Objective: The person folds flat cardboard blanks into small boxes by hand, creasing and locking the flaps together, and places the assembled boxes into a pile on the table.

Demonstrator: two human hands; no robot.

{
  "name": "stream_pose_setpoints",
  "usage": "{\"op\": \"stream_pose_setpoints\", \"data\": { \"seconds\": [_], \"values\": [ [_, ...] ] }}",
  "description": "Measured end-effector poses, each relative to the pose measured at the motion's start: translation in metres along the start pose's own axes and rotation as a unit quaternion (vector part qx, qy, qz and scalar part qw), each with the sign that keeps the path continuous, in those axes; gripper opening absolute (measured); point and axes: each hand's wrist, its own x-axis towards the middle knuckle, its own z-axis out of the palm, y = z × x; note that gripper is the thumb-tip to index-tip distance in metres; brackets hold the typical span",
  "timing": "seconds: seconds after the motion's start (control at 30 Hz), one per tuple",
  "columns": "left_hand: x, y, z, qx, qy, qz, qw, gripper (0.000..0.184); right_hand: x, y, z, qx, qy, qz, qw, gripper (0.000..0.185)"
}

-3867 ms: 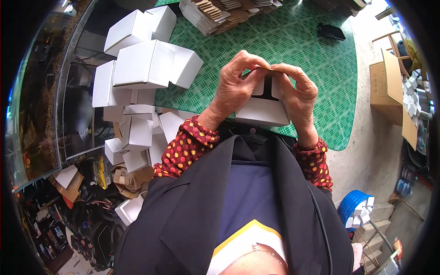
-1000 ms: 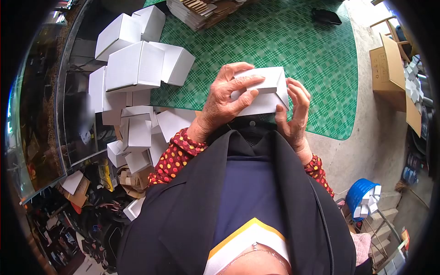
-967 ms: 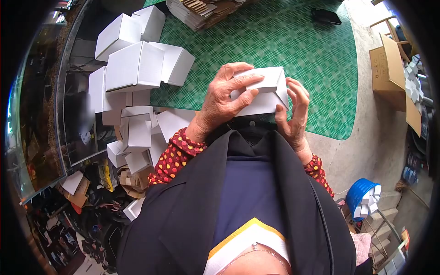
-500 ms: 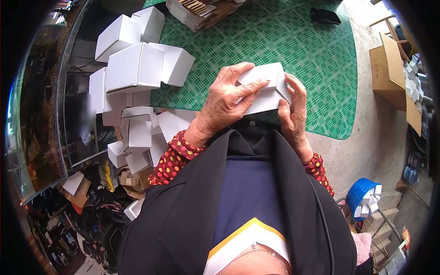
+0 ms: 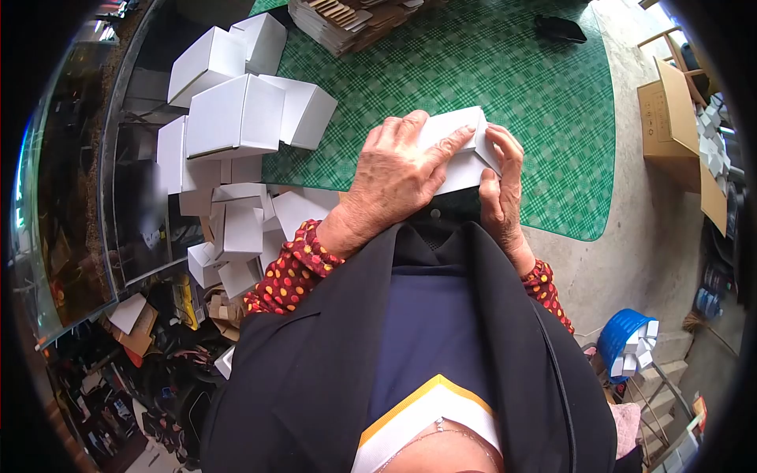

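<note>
A small white box (image 5: 461, 172) is held between both hands above the near edge of the green checked tabletop (image 5: 556, 150). My left hand (image 5: 398, 169) wraps over its left side, with one finger laid along the top near the right end. My right hand (image 5: 503, 177) grips the right end, its thumb low and its fingers up by the top corner. To the left stands a pile of larger white boxes (image 5: 236, 114). The left part of the held box and its underside are hidden.
A stack of flat cardboard pieces (image 5: 339, 24) lies at the table's far edge. A black object (image 5: 560, 29) rests at the far right of the table. On the right are an open carton (image 5: 669, 130) and a blue basket (image 5: 615, 339) holding small white boxes.
Earlier the box showed a dark inner strip between both raised hands; now its white side shows. Over the last second my left hand has slid right across the box, which has tilted slightly.
</note>
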Motion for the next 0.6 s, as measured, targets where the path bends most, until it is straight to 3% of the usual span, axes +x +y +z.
{"op": "stream_pose_setpoints", "data": {
  "seconds": [0.13, 0.33, 0.47, 0.6],
  "values": [
    [0.014, 0.009, -0.012, 0.156, -0.142, -0.008, 0.978, 0.054, -0.001, 0.002, 0.003, 0.010, 0.014, 0.004, 1.000, 0.057],
    [0.023, 0.006, -0.010, 0.191, -0.170, 0.006, 0.967, 0.057, -0.001, 0.000, 0.003, -0.006, 0.009, -0.002, 1.000, 0.059],
    [0.018, 0.006, 0.001, 0.078, -0.155, -0.028, 0.984, 0.060, 0.000, -0.003, 0.002, -0.002, 0.011, 0.007, 1.000, 0.061],
    [0.014, -0.001, 0.010, 0.104, -0.106, 0.009, 0.989, 0.063, -0.002, 0.000, 0.002, -0.012, 0.011, 0.001, 1.000, 0.062]
  ]
}}
